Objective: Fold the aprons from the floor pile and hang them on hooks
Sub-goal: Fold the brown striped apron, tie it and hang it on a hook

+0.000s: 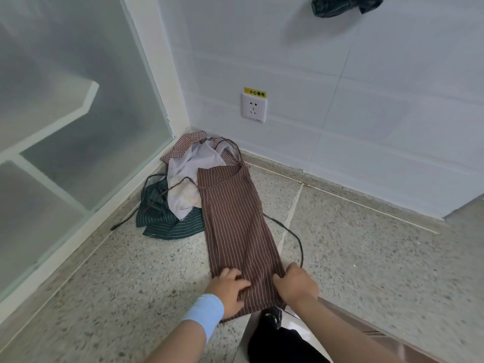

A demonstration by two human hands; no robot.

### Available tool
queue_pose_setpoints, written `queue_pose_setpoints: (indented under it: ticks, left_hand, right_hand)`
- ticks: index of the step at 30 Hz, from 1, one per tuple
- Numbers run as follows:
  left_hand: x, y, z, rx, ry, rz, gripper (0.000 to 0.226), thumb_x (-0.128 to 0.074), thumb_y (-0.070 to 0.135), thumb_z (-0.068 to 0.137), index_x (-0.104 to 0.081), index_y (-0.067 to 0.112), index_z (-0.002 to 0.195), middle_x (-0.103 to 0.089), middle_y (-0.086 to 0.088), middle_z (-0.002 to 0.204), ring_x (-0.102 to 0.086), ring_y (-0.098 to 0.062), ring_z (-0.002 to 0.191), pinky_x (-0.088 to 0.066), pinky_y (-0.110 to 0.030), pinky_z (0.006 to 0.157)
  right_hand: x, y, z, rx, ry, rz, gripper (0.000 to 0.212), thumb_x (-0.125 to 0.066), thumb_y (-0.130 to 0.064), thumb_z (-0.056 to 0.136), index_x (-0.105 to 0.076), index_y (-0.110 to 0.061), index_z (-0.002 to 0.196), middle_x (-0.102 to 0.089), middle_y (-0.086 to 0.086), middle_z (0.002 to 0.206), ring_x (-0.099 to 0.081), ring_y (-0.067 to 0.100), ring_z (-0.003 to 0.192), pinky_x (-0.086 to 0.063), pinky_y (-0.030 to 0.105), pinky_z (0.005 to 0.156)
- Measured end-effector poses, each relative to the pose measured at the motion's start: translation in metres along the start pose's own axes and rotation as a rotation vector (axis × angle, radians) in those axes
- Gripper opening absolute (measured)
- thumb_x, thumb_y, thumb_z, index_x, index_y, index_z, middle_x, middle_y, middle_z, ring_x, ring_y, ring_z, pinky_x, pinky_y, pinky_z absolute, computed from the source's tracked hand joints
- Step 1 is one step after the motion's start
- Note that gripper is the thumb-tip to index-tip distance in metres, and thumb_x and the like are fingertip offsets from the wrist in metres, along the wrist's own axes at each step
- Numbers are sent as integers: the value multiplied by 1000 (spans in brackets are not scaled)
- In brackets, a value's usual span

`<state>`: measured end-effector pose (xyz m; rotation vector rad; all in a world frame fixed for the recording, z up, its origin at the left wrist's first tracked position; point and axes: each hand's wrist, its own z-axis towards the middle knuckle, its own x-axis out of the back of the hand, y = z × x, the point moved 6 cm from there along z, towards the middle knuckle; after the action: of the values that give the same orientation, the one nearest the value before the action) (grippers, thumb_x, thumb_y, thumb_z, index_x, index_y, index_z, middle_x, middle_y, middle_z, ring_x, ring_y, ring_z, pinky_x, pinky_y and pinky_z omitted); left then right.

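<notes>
A brown striped apron (233, 224) lies folded lengthwise on the speckled floor, stretching from the pile toward me. My left hand (230, 289) grips its near left corner, fingers curled into the cloth. My right hand (297, 284) grips the near right corner in a fist. Behind the apron, in the corner, sits the pile: a white apron (187, 179), a red checked one (183, 144) and a dark green striped one (162, 218). High on the wall hangs a dark green apron (343, 5).
A frosted glass partition (65, 127) runs along the left. A wall socket (253, 107) with a yellow warning label sits on the tiled wall. A dark apron string (293, 237) loops on the floor right of the brown apron. My dark trouser leg (277, 341) is at the bottom.
</notes>
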<state>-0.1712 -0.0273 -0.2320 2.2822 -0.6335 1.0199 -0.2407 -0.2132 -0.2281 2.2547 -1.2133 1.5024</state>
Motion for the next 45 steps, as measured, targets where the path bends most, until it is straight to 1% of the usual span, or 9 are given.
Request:
queue_pose_setpoints:
  ticks: [3, 7, 12, 21, 28, 35, 39, 42, 45]
  left_hand:
    - [-19, 7, -1, 14, -17, 43, 71, -58, 43, 90, -23, 42, 152, -4, 4, 163, -7, -26, 148, -20, -48, 118]
    - [-15, 9, 0, 33, 72, 149, 103, -73, 26, 77, -6, 38, 155, -4, 2, 161, -12, -26, 146, -24, -44, 117]
    - [-9, 7, 0, -14, 93, 99, 100, -58, -8, 77, -11, 36, 155, -20, 5, 154, -36, -24, 130, -46, -37, 101]
    - [-6, 0, -4, -30, 65, -38, 54, -27, 24, 105, -15, 33, 157, -25, 13, 159, -25, -16, 143, -33, -32, 114]
    - [-31, 6, -14, -91, -49, 64, 54, -36, 51, 99, -32, 40, 152, 2, 13, 165, 6, -15, 152, -3, -44, 124]
    - [-31, 12, -17, -53, -26, 63, 61, -43, 56, 93, -33, 39, 151, 0, 9, 166, 4, -16, 152, 0, -43, 123]
    - [-23, 15, -19, 13, 10, -10, 74, -49, 58, 89, -21, 38, 154, -5, 8, 165, -4, -17, 152, -5, -42, 124]
    - [-12, 20, -21, 8, 54, -13, 100, -61, 67, 74, -11, 38, 155, -9, 11, 164, -11, -15, 150, -10, -41, 123]
    - [6, 28, -18, 0, 87, -69, 111, -72, 65, 64, -11, 38, 153, -22, 12, 157, -32, -17, 140, -33, -42, 115]
  right_hand:
    - [6, -2, -6, 68, 80, -50, 36, -57, -35, 86, -41, -19, 114, -53, 1, 107, -56, 19, 90, -45, 31, 69]
    - [-21, 4, -14, 426, 39, -324, 61, -60, -30, 74, -36, -26, 129, -40, 5, 128, -46, 24, 110, -43, 34, 89]
    - [-26, 15, -10, 413, 84, -398, 53, -60, -27, 81, -40, -24, 130, -35, 9, 139, -42, 28, 119, -41, 38, 97]
    - [-13, 16, -9, 622, 157, -384, 42, -53, -38, 91, -60, -35, 133, -54, 5, 142, -58, 25, 116, -54, 41, 91]
    - [-25, 69, -3, 432, 112, -624, 63, -29, -18, 82, -61, -7, 135, -42, 13, 152, -50, 41, 130, -28, 54, 105]
    - [-29, 35, -17, 769, 119, -801, 104, -51, -17, 94, 37, -24, 147, 44, 15, 153, 37, 36, 141, 10, 58, 118]
    - [-28, 29, 8, 729, 68, -838, 81, -42, -24, 102, 20, -24, 154, 30, 9, 157, 30, 29, 144, 10, 57, 120]
    - [-9, 8, 5, 876, 117, -627, 54, -59, -32, 89, -52, -28, 142, -28, 5, 161, -28, 25, 149, -20, 53, 120]
    - [20, -16, -1, 878, 157, -290, 34, -54, -28, 84, -71, -31, 114, -72, -6, 116, -68, 15, 103, -47, 35, 104]
